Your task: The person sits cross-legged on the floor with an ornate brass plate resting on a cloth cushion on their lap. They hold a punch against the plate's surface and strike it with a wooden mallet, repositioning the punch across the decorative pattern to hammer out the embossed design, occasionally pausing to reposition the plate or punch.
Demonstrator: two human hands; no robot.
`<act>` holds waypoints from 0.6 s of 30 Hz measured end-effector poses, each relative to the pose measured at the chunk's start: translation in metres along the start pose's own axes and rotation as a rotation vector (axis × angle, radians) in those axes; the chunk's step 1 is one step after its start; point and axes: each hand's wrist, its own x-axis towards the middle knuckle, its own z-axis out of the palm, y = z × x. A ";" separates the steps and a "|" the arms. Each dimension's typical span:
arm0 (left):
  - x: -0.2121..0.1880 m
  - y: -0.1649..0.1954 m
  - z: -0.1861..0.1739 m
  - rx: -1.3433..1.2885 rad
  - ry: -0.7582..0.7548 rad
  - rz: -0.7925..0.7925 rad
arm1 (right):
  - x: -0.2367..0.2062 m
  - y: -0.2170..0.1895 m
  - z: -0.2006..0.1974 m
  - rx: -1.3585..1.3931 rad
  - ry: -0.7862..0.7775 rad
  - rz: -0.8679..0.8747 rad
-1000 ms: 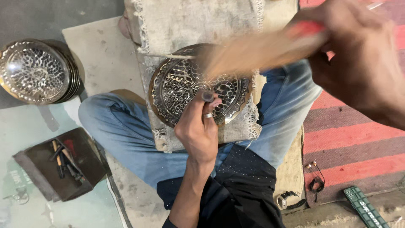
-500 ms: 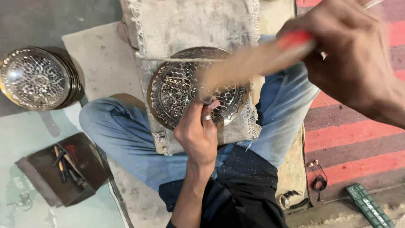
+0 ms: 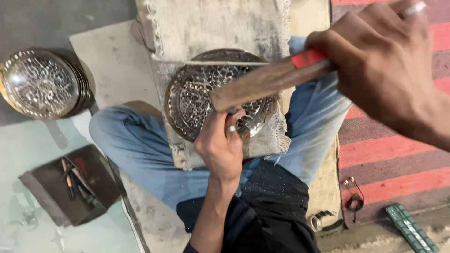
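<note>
Head view: the right hand [image 3: 389, 70] grips a wooden hammer [image 3: 262, 84], now swung lower over the engraved plate [image 3: 197, 98]; the left hand [image 3: 220, 145] stays pinching a tool, unseen, against it.

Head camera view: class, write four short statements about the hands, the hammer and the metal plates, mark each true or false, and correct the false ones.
1. The right hand grips a wooden hammer handle. True.
2. The left hand rests on the stack of plates at the left. False: it is on the engraved metal plate on the padded block over the person's lap.
3. A stack of patterned plates sits on the floor to the left. True.
4. The dark tray at lower left holds nothing. False: several small tools lie in it.
</note>
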 end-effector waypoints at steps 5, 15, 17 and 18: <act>-0.001 -0.001 -0.001 -0.053 -0.012 0.001 | -0.006 0.007 0.006 0.116 -0.007 0.023; 0.000 0.003 -0.003 -0.264 -0.066 -0.096 | -0.028 0.041 -0.004 0.229 0.009 0.320; 0.002 0.002 -0.001 -0.198 -0.111 -0.088 | -0.031 0.047 -0.009 0.202 0.011 0.312; 0.002 0.002 -0.001 -0.163 -0.106 -0.088 | -0.031 0.049 -0.010 0.186 0.012 0.232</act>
